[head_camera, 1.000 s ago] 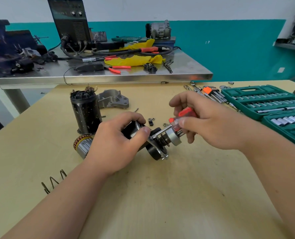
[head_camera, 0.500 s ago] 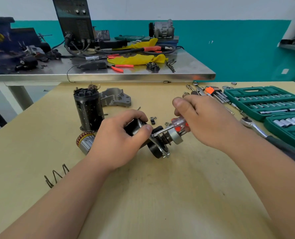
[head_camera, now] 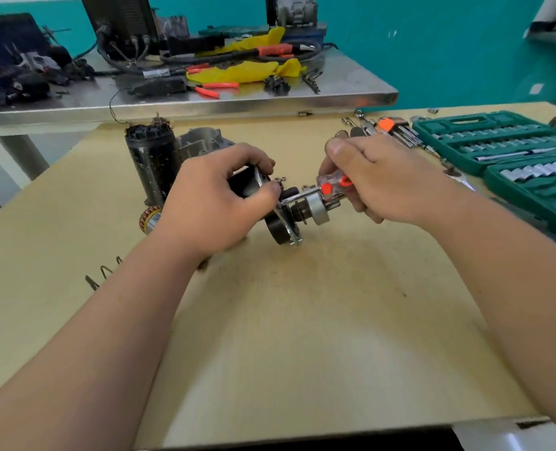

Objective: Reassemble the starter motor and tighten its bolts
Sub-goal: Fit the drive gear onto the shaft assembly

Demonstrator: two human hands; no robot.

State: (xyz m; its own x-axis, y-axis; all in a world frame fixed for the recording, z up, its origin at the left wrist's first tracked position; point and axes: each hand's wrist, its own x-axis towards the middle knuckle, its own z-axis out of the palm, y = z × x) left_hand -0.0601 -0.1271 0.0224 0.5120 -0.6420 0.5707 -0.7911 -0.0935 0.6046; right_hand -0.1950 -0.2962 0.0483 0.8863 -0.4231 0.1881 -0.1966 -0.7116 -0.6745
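While the left hand (head_camera: 218,203) grips the black-and-steel starter motor assembly (head_camera: 283,219) low over the yellow wooden bench (head_camera: 302,320), the right hand (head_camera: 380,183) clasps an orange-and-clear-handled screwdriver (head_camera: 330,187), which should stay square to the screw.

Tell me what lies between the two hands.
In the head view, the screwdriver shaft spans the gap, above the silver end of the motor part the left hand grips.
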